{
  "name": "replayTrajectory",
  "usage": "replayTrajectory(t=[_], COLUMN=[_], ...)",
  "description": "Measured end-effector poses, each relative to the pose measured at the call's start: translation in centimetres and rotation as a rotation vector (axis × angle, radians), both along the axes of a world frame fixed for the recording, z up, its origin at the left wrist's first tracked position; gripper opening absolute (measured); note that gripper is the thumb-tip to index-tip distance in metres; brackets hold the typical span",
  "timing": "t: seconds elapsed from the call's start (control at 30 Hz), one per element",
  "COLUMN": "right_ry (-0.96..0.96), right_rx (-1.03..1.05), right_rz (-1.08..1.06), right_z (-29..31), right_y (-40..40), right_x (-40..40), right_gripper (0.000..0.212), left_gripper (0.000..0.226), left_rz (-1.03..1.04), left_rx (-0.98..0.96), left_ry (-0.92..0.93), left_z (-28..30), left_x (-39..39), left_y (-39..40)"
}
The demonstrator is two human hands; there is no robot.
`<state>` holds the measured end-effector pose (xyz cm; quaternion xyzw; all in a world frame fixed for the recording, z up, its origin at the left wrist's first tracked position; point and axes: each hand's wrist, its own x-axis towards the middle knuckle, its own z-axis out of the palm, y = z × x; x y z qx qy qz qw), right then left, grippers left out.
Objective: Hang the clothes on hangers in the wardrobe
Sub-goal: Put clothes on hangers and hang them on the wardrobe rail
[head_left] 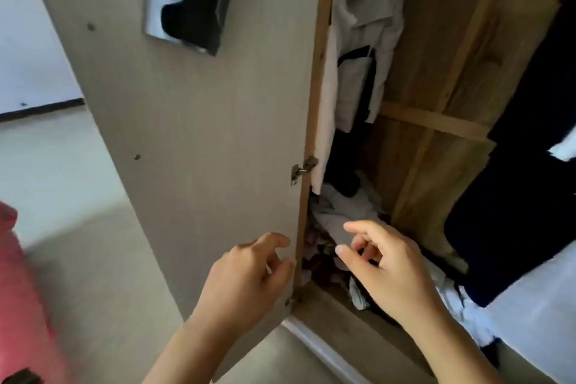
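Pale floor (78,184), open wardrobe (436,72) — clothes (339,224) heaped at its bottom, soft, light, floppy. Left hand (249,274) and right hand (389,268) loosely spread, holding nothing. Best bet — bunch a pale top layer.

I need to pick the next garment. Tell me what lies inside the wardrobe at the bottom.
A loose heap of clothes lies on the wardrobe floor, pale pieces on top. The right hand and the open door hide parts of it.

floor (78,227): pale, smooth | wall (28,50): white (dark skirting) | red furniture (18,290): left edge
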<state>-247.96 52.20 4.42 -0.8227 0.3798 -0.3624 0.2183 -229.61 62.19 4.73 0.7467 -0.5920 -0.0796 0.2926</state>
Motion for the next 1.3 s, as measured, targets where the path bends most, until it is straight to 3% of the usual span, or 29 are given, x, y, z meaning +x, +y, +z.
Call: replayTrajectory(t=[0.33,0.67,0.83,1.13,1.3], right_ry=[0.014,-0.099,-0.078,-0.026,0.108], right_rx=[-0.088,-0.419,-0.569,-0.653,-0.727], right_rz=[-0.566,-0.949,-1.026,-1.080,-1.181], right_z=[6.2,22.2,30.0,39.0,43.7], right_y=[-8.0,-14.8,-17.9,-25.8,-31.3], right_x=[-10.3,-15.1,-16.7,-19.8,-21.3], right_gripper=[0.029,0.029,0.030,0.031,0.034], left_gripper=[0.039,0.033,0.032,0.027,0.028], left_rz=[-0.437,-0.797,-0.816,-0.756,-0.717], left_rx=[0.064,-0.402,-0.589,-0.731,-0.788], left_ry=[-0.176,-0.152,-0.071,-0.072,-0.120], left_z=[5.7,20.4,26.3,32.8,35.6], left_x=[-5.8,-11.8,-15.0,-20.2,-22.5], left_y=[-18.1,-31.9,-36.8,-44.5,-48.3])
